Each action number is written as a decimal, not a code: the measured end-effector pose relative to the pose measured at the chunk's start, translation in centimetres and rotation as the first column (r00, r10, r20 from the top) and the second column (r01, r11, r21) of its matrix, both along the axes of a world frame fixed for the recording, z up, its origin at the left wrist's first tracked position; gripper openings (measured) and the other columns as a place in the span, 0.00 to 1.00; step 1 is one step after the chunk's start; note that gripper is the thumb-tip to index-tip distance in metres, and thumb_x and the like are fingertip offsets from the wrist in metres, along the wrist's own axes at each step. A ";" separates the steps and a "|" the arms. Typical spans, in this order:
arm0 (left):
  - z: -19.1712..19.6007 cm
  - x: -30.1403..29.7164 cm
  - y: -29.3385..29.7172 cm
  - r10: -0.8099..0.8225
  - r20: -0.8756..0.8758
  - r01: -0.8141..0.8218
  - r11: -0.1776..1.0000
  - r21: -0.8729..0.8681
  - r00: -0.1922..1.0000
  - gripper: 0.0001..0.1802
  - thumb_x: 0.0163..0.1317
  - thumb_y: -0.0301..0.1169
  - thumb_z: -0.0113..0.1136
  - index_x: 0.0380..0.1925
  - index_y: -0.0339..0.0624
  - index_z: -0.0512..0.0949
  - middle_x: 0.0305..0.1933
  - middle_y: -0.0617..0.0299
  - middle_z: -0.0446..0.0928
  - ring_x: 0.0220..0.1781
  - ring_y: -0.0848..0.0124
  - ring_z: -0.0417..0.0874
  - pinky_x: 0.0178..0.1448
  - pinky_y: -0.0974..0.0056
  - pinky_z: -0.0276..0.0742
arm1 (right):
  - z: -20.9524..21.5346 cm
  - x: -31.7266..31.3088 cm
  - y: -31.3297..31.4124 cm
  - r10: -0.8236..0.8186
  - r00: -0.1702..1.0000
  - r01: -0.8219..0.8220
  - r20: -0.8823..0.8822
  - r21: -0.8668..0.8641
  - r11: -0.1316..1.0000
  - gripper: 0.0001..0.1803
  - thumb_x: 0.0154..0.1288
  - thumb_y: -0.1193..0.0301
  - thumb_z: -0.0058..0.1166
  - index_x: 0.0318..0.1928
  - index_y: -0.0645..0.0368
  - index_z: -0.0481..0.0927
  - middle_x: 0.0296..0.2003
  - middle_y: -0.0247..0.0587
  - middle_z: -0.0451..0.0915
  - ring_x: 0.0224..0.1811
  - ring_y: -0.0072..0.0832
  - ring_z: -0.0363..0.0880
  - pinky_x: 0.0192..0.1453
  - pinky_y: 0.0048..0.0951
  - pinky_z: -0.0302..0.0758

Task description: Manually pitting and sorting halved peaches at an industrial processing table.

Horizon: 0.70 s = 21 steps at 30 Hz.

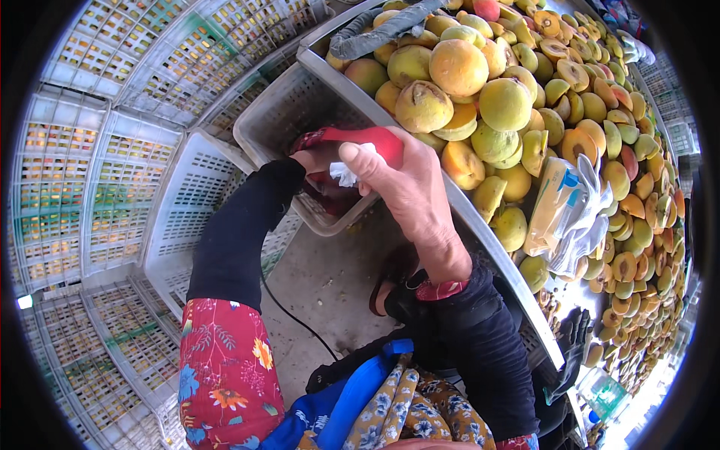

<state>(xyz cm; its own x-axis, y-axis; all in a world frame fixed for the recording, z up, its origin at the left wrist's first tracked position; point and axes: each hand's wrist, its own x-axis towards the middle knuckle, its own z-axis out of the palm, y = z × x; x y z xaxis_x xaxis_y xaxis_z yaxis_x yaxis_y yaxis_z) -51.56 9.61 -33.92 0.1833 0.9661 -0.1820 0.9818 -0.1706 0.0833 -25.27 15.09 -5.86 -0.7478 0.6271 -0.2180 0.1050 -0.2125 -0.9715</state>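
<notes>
White wad (343, 177) crumpled, red cloth (381, 139) bunched | right hand (409, 184) pinches wad, thumb extended, beside edge of desk (345, 86) | left hand (318, 159) partly hidden, grip unclear

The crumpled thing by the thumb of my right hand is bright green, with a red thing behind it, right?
No, the colour is wrong: the head view shows the crumpled thing by the thumb of your right hand is white, with a red thing behind it.

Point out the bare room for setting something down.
Mostly bare grey floor lies below the small grey crate, between left sleeve and right sleeve; a black cable crosses it. Crowded: the metal-edged table, heaped with fruit, and the crate mouth, taken up by left hand, right hand and a red item.
</notes>
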 end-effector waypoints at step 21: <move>7.8 4.5 -0.3 0.207 0.006 -0.194 0.926 -0.325 0.978 0.09 0.57 0.35 0.56 0.32 0.45 0.82 0.37 0.54 0.83 0.40 0.57 0.85 0.39 0.57 0.78 | -1.5 0.0 0.6 -0.059 0.991 0.072 -0.122 0.108 0.992 0.18 0.48 0.72 0.50 0.43 0.64 0.76 0.32 0.35 0.77 0.34 0.22 0.74 0.43 0.21 0.70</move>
